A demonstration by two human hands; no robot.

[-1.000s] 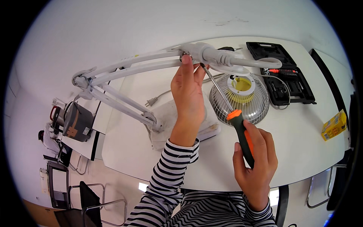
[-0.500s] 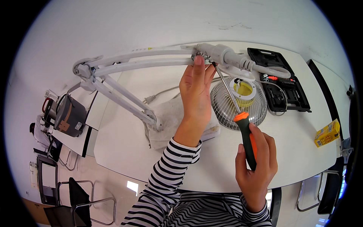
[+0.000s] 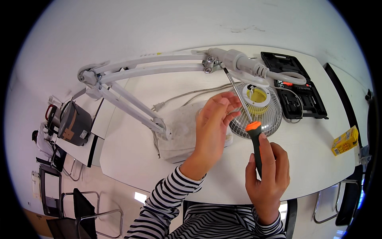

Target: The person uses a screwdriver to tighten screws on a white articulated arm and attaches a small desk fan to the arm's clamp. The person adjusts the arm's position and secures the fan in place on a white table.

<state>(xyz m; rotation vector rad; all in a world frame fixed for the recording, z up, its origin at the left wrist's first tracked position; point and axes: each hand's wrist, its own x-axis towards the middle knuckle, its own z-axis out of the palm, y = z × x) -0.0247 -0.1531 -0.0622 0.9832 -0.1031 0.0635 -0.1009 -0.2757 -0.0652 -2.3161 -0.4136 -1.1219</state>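
My right hand (image 3: 268, 175) is closed around the dark green and orange handle of a screwdriver (image 3: 258, 153). The shaft slants up and to the left, its tip by the metal joint (image 3: 209, 64) of a white jointed lamp arm (image 3: 159, 73). Whether the tip touches the joint I cannot tell. My left hand (image 3: 215, 127) is off the arm, fingers loosely curved and apart beside the shaft, with nothing visible in them. Behind it sits the white lamp base (image 3: 181, 127). From the joint, the grey-white lamp socket (image 3: 238, 61) points right.
A round wire-mesh lamp guard (image 3: 274, 113) with a yellow inside lies under the socket. Behind it, an open black tool case (image 3: 302, 95) holds bits. A yellow carton (image 3: 345, 140) stands at the right of the white table (image 3: 310, 159). A cable with a plug (image 3: 158, 106) trails behind the base.
My left hand has let go of the joint and come down toward me, beside the screwdriver shaft. The right hand and screwdriver have shifted only slightly.
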